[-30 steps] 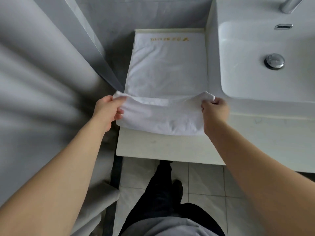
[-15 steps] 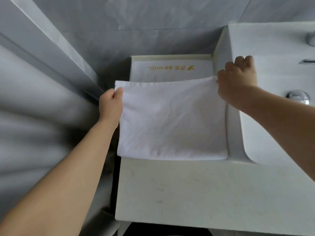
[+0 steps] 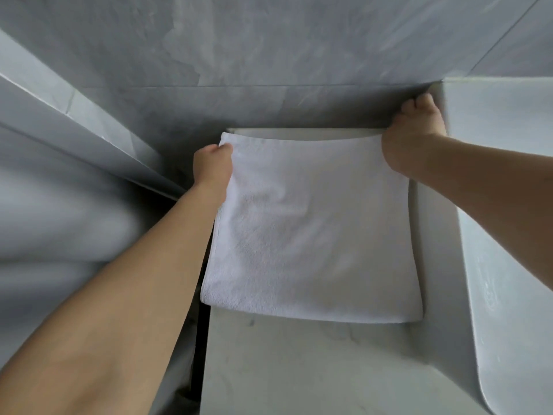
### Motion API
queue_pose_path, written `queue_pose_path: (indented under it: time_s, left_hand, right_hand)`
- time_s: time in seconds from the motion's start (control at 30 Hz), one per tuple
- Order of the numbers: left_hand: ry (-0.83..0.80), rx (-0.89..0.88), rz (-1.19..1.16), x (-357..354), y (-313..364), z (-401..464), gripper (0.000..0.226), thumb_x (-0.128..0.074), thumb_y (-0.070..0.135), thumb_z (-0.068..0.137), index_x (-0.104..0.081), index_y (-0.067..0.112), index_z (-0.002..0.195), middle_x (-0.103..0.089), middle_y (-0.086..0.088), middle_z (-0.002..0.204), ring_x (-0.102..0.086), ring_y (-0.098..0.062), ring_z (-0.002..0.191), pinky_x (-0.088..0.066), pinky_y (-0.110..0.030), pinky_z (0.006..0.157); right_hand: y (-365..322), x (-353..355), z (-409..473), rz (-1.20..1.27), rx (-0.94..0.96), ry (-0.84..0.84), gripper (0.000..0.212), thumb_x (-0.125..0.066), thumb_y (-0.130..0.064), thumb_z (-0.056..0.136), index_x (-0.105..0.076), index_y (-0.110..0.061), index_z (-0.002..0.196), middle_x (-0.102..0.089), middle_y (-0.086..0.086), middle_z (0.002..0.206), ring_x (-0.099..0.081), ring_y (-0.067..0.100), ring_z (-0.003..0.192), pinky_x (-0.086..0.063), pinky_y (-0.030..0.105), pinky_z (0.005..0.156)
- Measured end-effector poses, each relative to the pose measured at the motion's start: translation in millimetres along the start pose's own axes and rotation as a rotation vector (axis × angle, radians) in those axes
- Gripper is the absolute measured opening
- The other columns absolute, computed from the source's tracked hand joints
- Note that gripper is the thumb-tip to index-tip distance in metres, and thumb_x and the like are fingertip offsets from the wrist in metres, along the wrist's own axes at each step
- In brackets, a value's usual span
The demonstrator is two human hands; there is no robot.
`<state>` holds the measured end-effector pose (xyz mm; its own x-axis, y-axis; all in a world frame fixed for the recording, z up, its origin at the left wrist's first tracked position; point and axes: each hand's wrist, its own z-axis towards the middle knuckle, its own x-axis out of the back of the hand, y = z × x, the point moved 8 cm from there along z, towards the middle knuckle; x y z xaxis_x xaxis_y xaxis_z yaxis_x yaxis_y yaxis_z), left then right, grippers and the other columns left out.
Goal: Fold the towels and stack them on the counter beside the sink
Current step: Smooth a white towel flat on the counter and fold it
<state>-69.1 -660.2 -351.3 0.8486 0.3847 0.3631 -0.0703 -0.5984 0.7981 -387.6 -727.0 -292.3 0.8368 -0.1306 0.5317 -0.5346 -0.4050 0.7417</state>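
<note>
White towel (image 3: 311, 235) lies folded flat on the bench (image 3: 299, 369), in the back corner between the grey wall (image 3: 269, 55) and the sink (image 3: 508, 235). Its near edge is a rounded fold; its far edge sits close to the wall, a thin strip of something pale showing just behind it (cannot tell what). Towel's right side runs just beside the sink's outer wall, its left side slightly overhangs the bench edge.

Left hand (image 3: 213, 166) grips the towel's far left corner, fingers curled round the cloth edge, thumb side on top. Right hand (image 3: 414, 136) is at the far right corner, fingers curled down over the corner, pinching it as far as shows (fingertips hidden behind the knuckles). Both forearms bare, reaching in from the lower left and right.

Bench surface in front of the towel is pale stone with faint marks. Sink basin is white and glossy, only its left part in view. Grey blurred panels (image 3: 59, 205) fill the left side, a dark gap between them and the bench.
</note>
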Motion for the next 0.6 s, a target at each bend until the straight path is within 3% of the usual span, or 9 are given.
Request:
queue_pose_path:
  time_s: [0.1, 0.17, 0.27, 0.4, 0.43, 0.47, 0.53, 0.57, 0.6]
  left_hand:
    - [0.068, -0.089, 0.21, -7.1, 8.1, 9.3, 0.035, -0.045, 0.019, 0.096, -0.032, 0.014, 0.065, -0.034, 0.001, 0.063, -0.027, -0.015, 0.057, -0.024, -0.031, 0.058]
    - [0.126, -0.199, 0.433, -11.5, 18.2, 9.5, 0.034, -0.04, 0.022, 0.104, -0.039, 0.01, 0.072, -0.046, 0.0, 0.074, -0.039, -0.018, 0.068, -0.029, -0.031, 0.065]
    - [0.182, -0.352, 0.534, -23.8, 36.1, 0.0, 0.025, -0.04, 0.023, 0.106, -0.042, 0.009, 0.085, -0.051, -0.003, 0.087, -0.043, -0.021, 0.081, -0.026, -0.027, 0.067]
    - [0.21, -0.333, 0.452, -29.7, 36.4, 2.2, 0.021, -0.038, 0.022, 0.106, -0.046, 0.009, 0.092, -0.049, -0.003, 0.092, -0.04, -0.019, 0.086, -0.022, -0.022, 0.064]
    - [0.214, -0.293, 0.426, -27.8, 32.6, 8.0, 0.022, -0.037, 0.022, 0.106, -0.048, 0.008, 0.093, -0.049, -0.004, 0.093, -0.041, -0.019, 0.087, -0.022, -0.021, 0.064]
    - [0.214, -0.265, 0.417, -26.8, 29.7, 12.8, 0.024, -0.037, 0.022, 0.106, -0.048, 0.007, 0.092, -0.049, -0.005, 0.094, -0.043, -0.019, 0.086, -0.023, -0.021, 0.064]
    - [0.218, -0.251, 0.436, -27.5, 28.0, 18.8, 0.029, -0.038, 0.023, 0.105, -0.044, 0.007, 0.082, -0.05, -0.007, 0.088, -0.044, -0.022, 0.082, -0.026, -0.028, 0.067]
    - [0.235, -0.247, 0.441, -27.5, 27.6, 19.4, 0.033, -0.039, 0.023, 0.104, -0.041, 0.008, 0.076, -0.049, -0.007, 0.084, -0.044, -0.024, 0.08, -0.027, -0.03, 0.067]
    - [0.263, -0.245, 0.437, -27.7, 28.1, 19.1, 0.036, -0.04, 0.024, 0.104, -0.037, 0.01, 0.071, -0.048, -0.007, 0.081, -0.044, -0.025, 0.079, -0.026, -0.031, 0.066]
  right_hand:
    - [-5.3, -8.9, 16.8, 0.185, -0.044, -0.062, 0.047, -0.045, -0.025, 0.093, -0.052, -0.013, 0.138, -0.048, 0.01, 0.141, -0.037, 0.029, 0.129, -0.024, 0.038, 0.107]
    - [-7.0, -14.3, 26.3, 0.449, -0.131, -0.048, 0.045, -0.043, -0.022, 0.095, -0.053, -0.007, 0.136, -0.049, 0.016, 0.138, -0.043, 0.034, 0.125, -0.029, 0.039, 0.106]
    - [-9.2, -31.6, 25.6, 1.176, -0.342, 0.008, 0.038, -0.042, -0.02, 0.096, -0.06, 0.003, 0.121, -0.054, 0.026, 0.126, -0.055, 0.041, 0.113, -0.043, 0.038, 0.094]
    - [-20.6, -64.9, 3.5, 1.973, -0.87, -0.094, 0.037, -0.041, -0.019, 0.097, -0.058, 0.005, 0.12, -0.059, 0.026, 0.122, -0.053, 0.019, 0.076, -0.041, 0.024, 0.067]
    - [-22.6, -67.0, 6.6, 2.013, -0.871, -0.125, 0.037, -0.039, -0.017, 0.1, -0.054, 0.006, 0.126, -0.058, 0.025, 0.125, -0.052, 0.015, 0.072, -0.039, 0.022, 0.061]
    - [-23.1, -66.0, 10.5, 2.023, -0.881, -0.134, 0.037, -0.036, -0.013, 0.102, -0.051, 0.005, 0.131, -0.055, 0.023, 0.129, -0.056, 0.012, 0.08, -0.04, 0.021, 0.061]
    - [-11.4, -51.5, 9.5, 1.892, -0.91, -0.129, 0.038, -0.031, -0.006, 0.102, -0.045, 0.001, 0.136, -0.051, 0.016, 0.133, -0.055, 0.021, 0.116, -0.042, 0.027, 0.077]
    - [-3.5, -46.0, 11.0, 1.831, -0.918, -0.057, 0.037, -0.03, -0.007, 0.101, -0.046, 0.001, 0.134, -0.051, 0.016, 0.133, -0.052, 0.026, 0.122, -0.04, 0.03, 0.08]
    - [0.0, -46.6, 9.4, 1.956, -0.989, 0.026, 0.035, -0.031, -0.009, 0.101, -0.049, -0.002, 0.13, -0.054, 0.017, 0.13, -0.052, 0.029, 0.12, -0.036, 0.032, 0.078]
